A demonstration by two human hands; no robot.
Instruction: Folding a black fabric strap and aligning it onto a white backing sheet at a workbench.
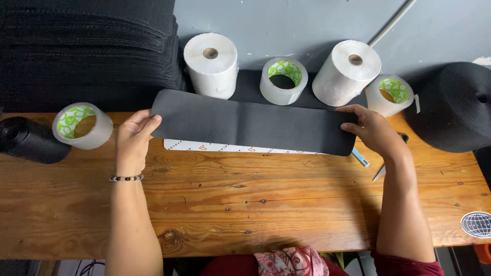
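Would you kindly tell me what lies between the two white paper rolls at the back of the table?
In the head view, a clear tape roll with a green-patterned core stands between the left and right white rolls.

left hand (134, 137) and right hand (373, 130) spread apart, fingers pinching

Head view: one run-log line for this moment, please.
left hand: holds left end of black sheet | right hand: holds right end | sheet: flat over white strip on wooden table | tape rolls around
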